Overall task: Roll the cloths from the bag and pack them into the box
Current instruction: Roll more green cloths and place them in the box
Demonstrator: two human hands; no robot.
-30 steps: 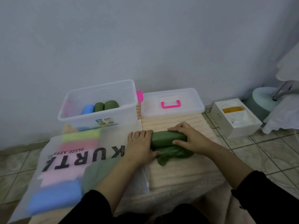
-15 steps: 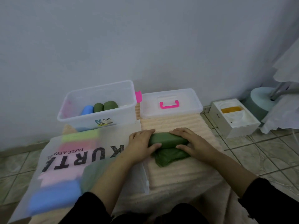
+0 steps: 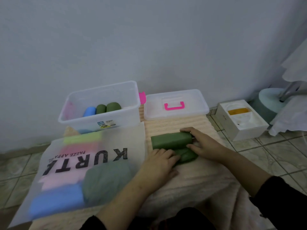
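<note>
Rolling a green cloth (image 3: 172,140) on the mat: right hand (image 3: 205,143) cups the roll's end, left hand (image 3: 159,161) presses its loose tail. Three rolls sit in the box (image 3: 99,103); the bag (image 3: 79,171) holds seemingly several more.

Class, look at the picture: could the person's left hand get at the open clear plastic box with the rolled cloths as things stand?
Probably yes. The left hand rests on the green cloth roll; the clear plastic box stands open, and only the flat frosted bag lies between.
</note>
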